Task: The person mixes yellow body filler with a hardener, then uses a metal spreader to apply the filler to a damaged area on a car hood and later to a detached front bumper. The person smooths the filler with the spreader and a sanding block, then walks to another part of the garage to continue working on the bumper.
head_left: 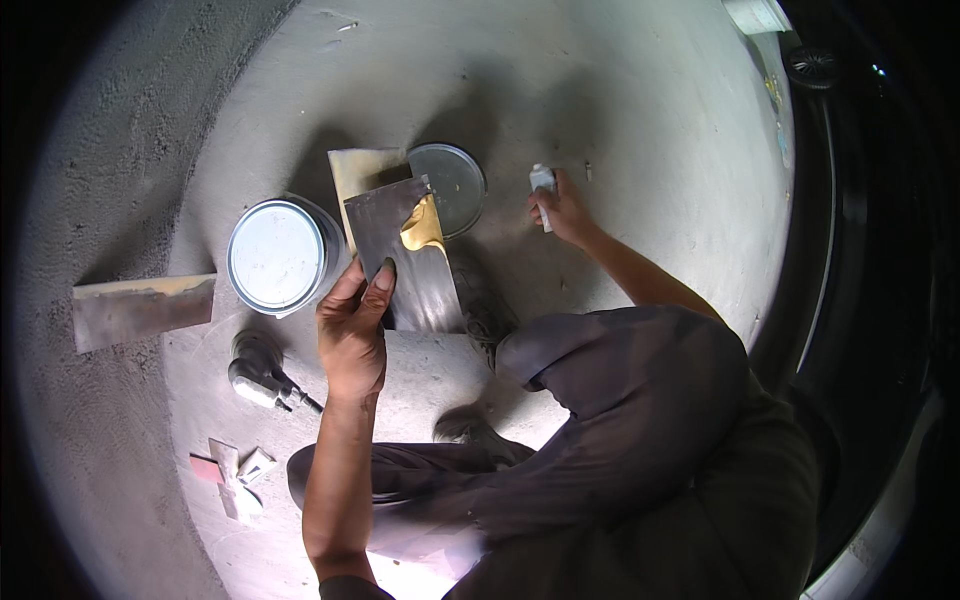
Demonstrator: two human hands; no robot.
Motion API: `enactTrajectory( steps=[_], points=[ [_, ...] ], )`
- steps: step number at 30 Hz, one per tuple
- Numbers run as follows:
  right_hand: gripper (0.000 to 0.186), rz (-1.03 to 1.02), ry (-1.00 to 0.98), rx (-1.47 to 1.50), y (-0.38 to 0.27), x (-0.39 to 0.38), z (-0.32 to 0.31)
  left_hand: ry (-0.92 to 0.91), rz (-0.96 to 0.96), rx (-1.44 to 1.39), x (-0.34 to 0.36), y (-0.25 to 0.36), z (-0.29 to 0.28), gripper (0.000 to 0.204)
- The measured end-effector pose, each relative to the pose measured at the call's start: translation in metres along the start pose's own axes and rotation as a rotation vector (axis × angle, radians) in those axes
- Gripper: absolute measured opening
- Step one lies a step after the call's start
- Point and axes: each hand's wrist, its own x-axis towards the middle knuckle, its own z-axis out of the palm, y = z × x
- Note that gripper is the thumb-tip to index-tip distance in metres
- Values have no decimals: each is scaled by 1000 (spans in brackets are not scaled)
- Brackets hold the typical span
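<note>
Tin (272, 258): round with a pale, scuffed top, my landmark for everything here. Most of its side is out of sight.
Metal plate (385, 255): dark and flat, just right of the tin, held up at a tilt.
Putty (422, 226): yellow blob on the plate's face, over by the edge away from the tin.
Left hand (350, 330): just right of the tin, pinching the plate near its lower left edge. Thumb's on the face, fingers mostly hidden.
Right hand (566, 214): well right of the tin, curled round a small whitish tube (542, 182). Grip covers part of it, so can't tell if it's capped.
Second plate (352, 168): cream-smeared, right of the tin, mostly blocked by the first one. No idea if they touch.
Round lid (462, 190): dark grey, further right of the tin, left part hidden behind the plates.
Spare plate (150, 315): left of the tin, cream smear along its upper edge.
Power tool (258, 370): just below the tin, silver and black, exact type hard to make out.
Scrapers (228, 478): probably, anyway; little crossed pile well below the tin, one bit reddish.
</note>
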Motion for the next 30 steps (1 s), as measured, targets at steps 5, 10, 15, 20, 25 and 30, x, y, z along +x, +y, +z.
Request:
enactTrajectory(
  steps=[5,10,15,20,25,30],
  points=[
    [34,-166,-335,186,-103,-29,-7,21,12,53,3,-1,-2,34],
    [32,-258,-579,-106,-158,-49,7,58,28,97,5,0,-4,33],
    [28,-497,-504,-372,-167,-51,17,93,15,69,3,1,-8,33],
    [21,-1116,-276,-618,-171,-65,20,101,-13,68,0,-3,-5,35],
    [22,-1059,-258,-769,-182,-75,20,102,-97,24,-3,-4,8,35],
    [20,-1138,-229,-822,-184,-76,22,91,-137,-3,-8,-4,17,35]
  ],
)
